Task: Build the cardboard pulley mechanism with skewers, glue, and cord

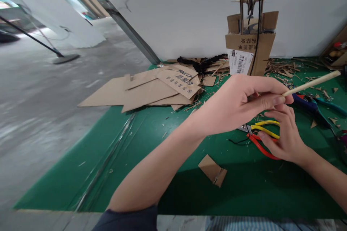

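Note:
My left hand (238, 104) is closed, pinching a thin, pale wooden stick (311, 83) between thumb and fingers. The stick points up to the right, its lower end hidden in the hand. Below it, my right hand (288, 139) has curled fingers with a gap between them and the thumb. It is over the handle ends of pliers with yellow and red grips (261, 144), hiding part of them; whether it touches them I cannot tell. Black string (238, 141) lies by the pliers' jaws. Nearer me is a small folded cardboard piece (213, 170).
A cardboard box structure (248, 48) with an axle, wheel and black cord stands by the wall. Flat cardboard sheets (162, 88) overhang the left edge of the green table (135, 173). Blue-handled tools (309, 106), cardboard scraps (283, 68) and black yarn (202, 64) lie around.

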